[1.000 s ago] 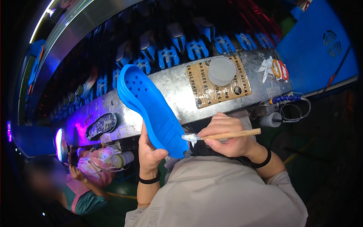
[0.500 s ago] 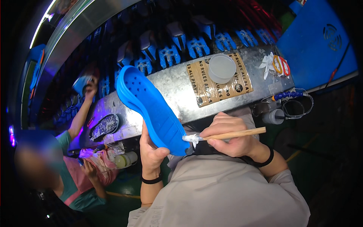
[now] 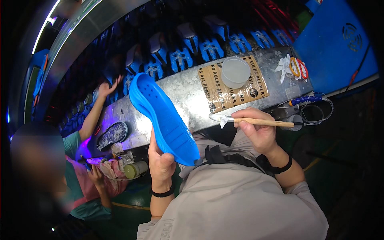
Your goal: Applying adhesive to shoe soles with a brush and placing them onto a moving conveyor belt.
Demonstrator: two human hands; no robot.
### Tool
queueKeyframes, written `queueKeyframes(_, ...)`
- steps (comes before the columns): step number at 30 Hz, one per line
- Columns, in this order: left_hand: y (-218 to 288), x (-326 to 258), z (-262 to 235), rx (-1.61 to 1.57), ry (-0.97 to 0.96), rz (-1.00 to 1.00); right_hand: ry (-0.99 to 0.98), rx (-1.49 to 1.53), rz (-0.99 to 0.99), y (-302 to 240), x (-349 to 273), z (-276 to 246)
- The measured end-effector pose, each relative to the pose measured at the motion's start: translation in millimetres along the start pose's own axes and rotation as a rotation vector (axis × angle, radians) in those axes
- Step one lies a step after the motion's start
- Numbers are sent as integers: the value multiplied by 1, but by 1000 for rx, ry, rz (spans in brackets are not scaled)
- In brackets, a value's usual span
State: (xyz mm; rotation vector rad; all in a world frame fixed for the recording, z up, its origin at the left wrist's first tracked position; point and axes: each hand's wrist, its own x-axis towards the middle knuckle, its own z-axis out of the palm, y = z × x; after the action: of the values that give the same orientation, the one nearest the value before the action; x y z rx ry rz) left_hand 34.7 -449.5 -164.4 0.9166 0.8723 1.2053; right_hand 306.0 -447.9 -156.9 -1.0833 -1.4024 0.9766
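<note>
Left hand (image 3: 161,164): holds the blue sole (image 3: 170,126) by its lower half, mid-frame.
Sole: smooth, rubbery-looking, waisted, with raised rim; small holes up top, shallow grooves below.
Long axis: upper left to lower right, holed end upward.
Right hand (image 3: 261,137): grips a wooden-handled brush (image 3: 266,122), bristles leftward, apart from the sole.
Counter (image 3: 180,90): scuffed metal, bearing a translucent cup (image 3: 236,72).

Blue sole (image 3: 166,120), one, in left hand (image 3: 161,163); wooden-handled brush (image 3: 264,121), one, in right hand (image 3: 261,135); translucent cup (image 3: 236,73), one, on brown sheet (image 3: 236,97) atop desk (image 3: 176,94).
</note>
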Motion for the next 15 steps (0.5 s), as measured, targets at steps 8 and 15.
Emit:
queueKeyframes(8, 1, -2, 7, -36, 12, -83, -159, 4, -121, -1, 8, 12)
queueKeyframes(15, 13, -3, 14, -34, -18, -123, -198, -121, -296, 4, 21, 26)
